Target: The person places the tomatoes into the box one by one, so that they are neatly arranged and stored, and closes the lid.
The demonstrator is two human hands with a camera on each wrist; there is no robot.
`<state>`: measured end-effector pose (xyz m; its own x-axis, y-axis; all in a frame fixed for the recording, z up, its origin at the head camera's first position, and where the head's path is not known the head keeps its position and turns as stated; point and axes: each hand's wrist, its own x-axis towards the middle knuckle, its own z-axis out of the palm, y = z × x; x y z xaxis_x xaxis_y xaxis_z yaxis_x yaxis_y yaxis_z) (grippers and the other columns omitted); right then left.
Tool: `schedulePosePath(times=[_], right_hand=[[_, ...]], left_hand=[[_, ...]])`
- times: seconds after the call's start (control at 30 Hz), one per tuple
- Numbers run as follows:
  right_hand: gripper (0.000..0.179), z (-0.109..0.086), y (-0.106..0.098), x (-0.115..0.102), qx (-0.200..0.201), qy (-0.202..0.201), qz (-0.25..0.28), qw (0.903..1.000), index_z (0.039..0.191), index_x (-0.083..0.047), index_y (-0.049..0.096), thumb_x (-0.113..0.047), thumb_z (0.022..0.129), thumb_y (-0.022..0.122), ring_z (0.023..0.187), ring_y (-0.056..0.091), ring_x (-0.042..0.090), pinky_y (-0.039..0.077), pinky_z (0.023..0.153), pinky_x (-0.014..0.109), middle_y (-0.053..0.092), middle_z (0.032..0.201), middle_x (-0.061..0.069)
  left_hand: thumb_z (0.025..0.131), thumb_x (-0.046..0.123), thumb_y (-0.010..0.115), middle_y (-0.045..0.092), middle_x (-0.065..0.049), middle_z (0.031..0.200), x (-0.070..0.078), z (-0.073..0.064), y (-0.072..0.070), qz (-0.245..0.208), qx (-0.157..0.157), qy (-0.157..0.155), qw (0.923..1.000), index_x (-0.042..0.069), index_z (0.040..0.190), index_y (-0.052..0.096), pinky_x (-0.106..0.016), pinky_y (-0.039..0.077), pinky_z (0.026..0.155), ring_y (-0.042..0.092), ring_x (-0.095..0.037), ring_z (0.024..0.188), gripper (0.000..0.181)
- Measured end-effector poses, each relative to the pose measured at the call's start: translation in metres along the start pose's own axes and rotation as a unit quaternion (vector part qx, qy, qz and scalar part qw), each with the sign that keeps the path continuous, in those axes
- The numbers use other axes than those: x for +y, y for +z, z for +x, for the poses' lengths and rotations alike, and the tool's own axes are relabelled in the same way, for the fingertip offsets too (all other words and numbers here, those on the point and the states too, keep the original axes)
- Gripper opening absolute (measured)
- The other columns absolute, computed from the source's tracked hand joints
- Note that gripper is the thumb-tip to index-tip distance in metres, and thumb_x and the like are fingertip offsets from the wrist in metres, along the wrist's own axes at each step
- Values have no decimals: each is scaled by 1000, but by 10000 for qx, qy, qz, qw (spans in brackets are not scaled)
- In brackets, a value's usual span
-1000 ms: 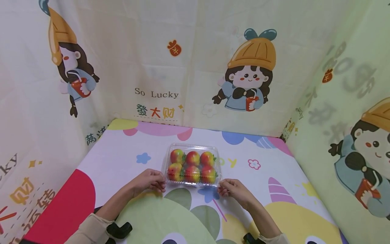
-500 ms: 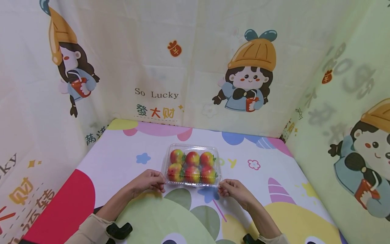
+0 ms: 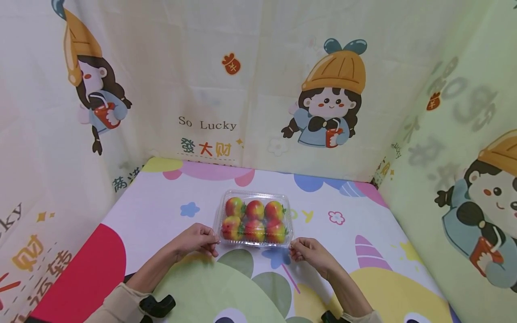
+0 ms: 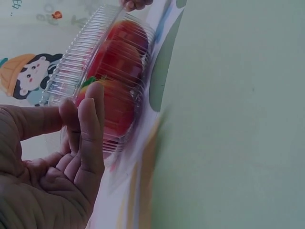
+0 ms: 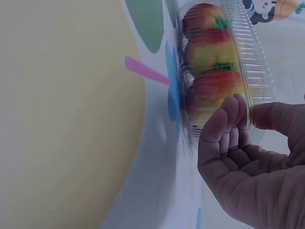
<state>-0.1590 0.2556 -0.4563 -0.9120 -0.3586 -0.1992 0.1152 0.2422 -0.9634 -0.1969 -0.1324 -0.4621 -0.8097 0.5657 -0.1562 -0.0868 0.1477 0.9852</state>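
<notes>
A clear plastic clamshell box (image 3: pixel 255 244) sits on the table, lid down. Through it show several red-and-yellow round fruits (image 3: pixel 255 210) with small green leaves; their exact kind is uncertain. My left hand (image 3: pixel 198 240) pinches the rim at the near left corner between thumb and forefinger, the other fingers bent. At the near right corner, my right hand (image 3: pixel 308 252) pinches the rim likewise. In the left wrist view the ribbed box wall (image 4: pixel 78 62) stands just beyond the left fingers. The right wrist view shows the thumb and fingertips meeting at the lid edge (image 5: pixel 245 83).
The table (image 3: pixel 153 215) wears a white cover with printed shapes. Patterned cloth walls (image 3: pixel 258 89) enclose its back and both sides. Black wrist mounts (image 3: pixel 158 306) sit at both cuffs.
</notes>
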Motion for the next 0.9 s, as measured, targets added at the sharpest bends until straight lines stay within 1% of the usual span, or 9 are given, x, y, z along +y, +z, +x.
schedulePosePath(times=[0.07,0.23,0.47,0.57,0.63,0.73,0.8,0.87,0.9], right_hand=[[31,0,0,-1,30,-26,-23,10000,99,11,62,-18,106,52,79,62,9,55,74,21,65,87,1],[35,-1,1,-2,177,106,1,9998,102,15,61,-19,106,53,79,62,12,55,74,23,65,87,3],[39,-5,-4,-4,191,254,-35,9995,108,15,61,-23,106,53,82,64,14,57,76,25,66,88,5],[41,-8,-5,-5,430,243,-324,9983,115,12,61,-27,105,56,85,64,15,56,77,26,68,94,8],[41,-10,-5,-4,750,178,-628,9950,120,8,62,-30,104,59,90,64,17,56,78,26,69,100,11],[38,-11,-4,-4,1332,-99,-1193,9838,124,1,64,-31,102,62,96,64,19,55,79,28,70,108,10],[36,-11,-3,-5,1710,-380,-1643,9707,124,-3,65,-31,101,64,101,65,19,55,82,29,71,111,7],[34,-10,-2,-5,2030,-780,-2066,9540,124,-4,66,-28,100,66,104,66,22,55,83,31,71,113,7],[34,-10,-1,-4,2161,-1026,-2287,9436,124,-3,66,-26,99,67,104,66,24,55,83,33,71,115,8]], left_hand=[[102,10,58,67,-6,68,1,0,0,12,15,-16,10000,-7,81,62,-34,63,68,76,-25,73,28],[102,11,58,68,-6,68,0,1,-1,29,-17,-62,10000,-5,80,63,-35,63,69,76,-25,74,27],[100,14,61,70,-9,73,-3,4,0,-214,-58,-60,9997,-17,91,62,-38,64,72,76,-26,77,32],[99,18,63,71,-11,77,-4,3,1,-169,29,-86,9998,-18,95,63,-37,64,72,75,-27,78,36],[99,19,63,73,-13,80,-3,3,1,-47,149,-89,9998,-17,99,64,-37,63,72,75,-28,79,36],[99,20,61,74,-15,85,-1,1,0,305,503,-66,9982,-14,104,67,-38,63,75,74,-28,82,35],[100,22,61,74,-15,89,1,-1,-2,680,816,33,9943,-10,106,68,-39,63,77,74,-28,84,34],[101,23,61,74,-14,94,3,-3,-3,1215,1180,186,9854,-7,110,69,-39,62,78,74,-26,87,32],[101,24,61,74,-13,96,4,-3,-4,1555,1372,283,9779,-5,111,69,-39,62,80,73,-26,89,32]])
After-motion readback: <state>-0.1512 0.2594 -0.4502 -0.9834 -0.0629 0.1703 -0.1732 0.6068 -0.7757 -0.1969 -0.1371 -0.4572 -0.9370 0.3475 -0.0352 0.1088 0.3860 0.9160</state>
